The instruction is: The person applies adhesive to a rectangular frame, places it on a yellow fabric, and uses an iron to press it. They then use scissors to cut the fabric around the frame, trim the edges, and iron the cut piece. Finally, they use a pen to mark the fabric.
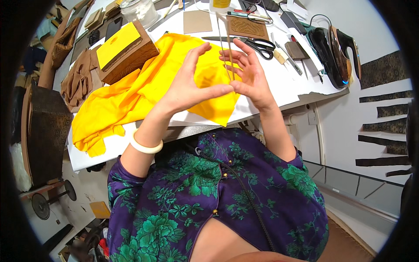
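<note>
Above the yellow cloth (144, 87), my two hands are raised with the thumb tips meeting. My left hand (187, 78) has its fingers apart and curved, and a cream bangle (146, 147) circles that wrist. A long, thin brown strip (231, 56), which looks folded or looped, stands nearly upright between the hands. Its lower end is at the thumbs, and its side runs along the fingertips of my right hand (248, 74), which appears to hold it. The exact grip is partly hidden. Black scissors (263, 48) lie just beyond my right fingers.
A carved wooden box (131, 61) with a yellow sheet (120, 46) on top sits on the cloth's left side. Brown fabric (78, 81) lies beside it. A clear jar (139, 12) and a patterned brown panel (246, 28) are farther back. An iron (342, 56) stands at the table's right.
</note>
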`<state>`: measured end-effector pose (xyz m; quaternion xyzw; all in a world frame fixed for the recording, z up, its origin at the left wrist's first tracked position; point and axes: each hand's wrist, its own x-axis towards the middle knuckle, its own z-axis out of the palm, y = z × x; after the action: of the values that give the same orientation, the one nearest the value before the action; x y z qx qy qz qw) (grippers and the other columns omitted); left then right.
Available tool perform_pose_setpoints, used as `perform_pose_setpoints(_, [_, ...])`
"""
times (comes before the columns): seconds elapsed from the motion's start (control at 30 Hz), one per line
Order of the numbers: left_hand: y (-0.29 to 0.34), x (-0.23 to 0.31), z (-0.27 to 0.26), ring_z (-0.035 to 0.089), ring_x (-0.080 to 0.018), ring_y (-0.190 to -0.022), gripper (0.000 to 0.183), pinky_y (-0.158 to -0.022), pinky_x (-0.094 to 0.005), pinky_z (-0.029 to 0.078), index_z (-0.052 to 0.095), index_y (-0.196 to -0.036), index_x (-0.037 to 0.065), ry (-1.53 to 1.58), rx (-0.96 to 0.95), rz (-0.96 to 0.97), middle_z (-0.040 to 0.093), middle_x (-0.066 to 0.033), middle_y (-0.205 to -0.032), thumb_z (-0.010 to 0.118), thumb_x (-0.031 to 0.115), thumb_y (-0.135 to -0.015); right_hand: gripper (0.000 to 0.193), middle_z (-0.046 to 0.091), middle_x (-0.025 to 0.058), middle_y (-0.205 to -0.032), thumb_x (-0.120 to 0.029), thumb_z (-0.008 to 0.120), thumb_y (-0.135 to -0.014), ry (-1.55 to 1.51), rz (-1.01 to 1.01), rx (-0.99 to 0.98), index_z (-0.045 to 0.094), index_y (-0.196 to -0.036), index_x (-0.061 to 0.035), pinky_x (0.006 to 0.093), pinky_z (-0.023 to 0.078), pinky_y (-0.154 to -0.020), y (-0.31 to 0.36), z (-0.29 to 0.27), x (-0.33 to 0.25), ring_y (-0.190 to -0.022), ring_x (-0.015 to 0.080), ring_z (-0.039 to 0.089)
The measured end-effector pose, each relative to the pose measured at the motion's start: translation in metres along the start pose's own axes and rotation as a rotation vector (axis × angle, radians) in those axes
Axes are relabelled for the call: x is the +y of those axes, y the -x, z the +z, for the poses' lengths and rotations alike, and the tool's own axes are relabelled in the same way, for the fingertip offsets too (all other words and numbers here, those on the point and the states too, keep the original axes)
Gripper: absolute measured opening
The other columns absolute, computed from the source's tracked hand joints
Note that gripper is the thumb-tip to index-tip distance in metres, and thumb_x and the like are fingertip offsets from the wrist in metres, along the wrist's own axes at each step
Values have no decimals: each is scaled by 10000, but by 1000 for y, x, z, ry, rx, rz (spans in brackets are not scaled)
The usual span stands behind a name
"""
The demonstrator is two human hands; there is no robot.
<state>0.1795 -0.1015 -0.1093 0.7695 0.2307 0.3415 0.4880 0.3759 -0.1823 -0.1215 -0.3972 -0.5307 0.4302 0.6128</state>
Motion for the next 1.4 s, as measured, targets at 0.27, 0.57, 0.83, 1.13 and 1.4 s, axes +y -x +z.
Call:
perform_pose_setpoints(0.27, [-4,15,9,411,-312,-1432,1010,-1191,-470,319,375,-1488,6,340,-18,-101,450,-174,-1489,903,365,-706,1175,500,125,-1431,-208,937,-650,35,-48,-90,249,-1595,-92,422,349,-1163,7,10,0,-1357,256,485])
perform_pose_setpoints(0.57, [35,-4,-28,381,-318,-1457,1174,-1197,-432,305,397,-1488,-43,731,68,-167,431,-210,-1536,676,804,-724,276,731,38,-1126,-104,746,-922,695,-404,626,717,-1191,-52,269,544,-892,-15,-202,-108,-1013,137,686])
perform_pose_setpoints(0.83, [73,-39,-38,408,-287,-1417,1055,-1213,-397,254,452,-1431,-30,898,-33,-257,475,-185,-1482,595,801,-798,862,647,276,-1297,-735,613,-850,1766,481,899,550,-1402,-75,491,481,-1021,-7,-514,-141,-1228,433,610])
perform_pose_setpoints(1.13, [101,-43,-40,354,-278,-1465,1041,-1262,-409,169,437,-1437,-28,889,-42,-290,434,-195,-1520,601,785,-807,659,703,164,-966,-616,696,-883,1903,83,964,610,-1175,-32,446,525,-816,-17,-465,-182,-903,340,685])
perform_pose_setpoints(1.4, [101,-50,-40,271,-286,-1520,980,-1273,-412,130,421,-1454,-17,927,-46,-202,370,-219,-1573,590,736,-850,299,526,-46,-639,-357,671,-1007,1256,39,285,642,-1057,-64,227,365,-489,-56,-190,-215,-557,37,479])
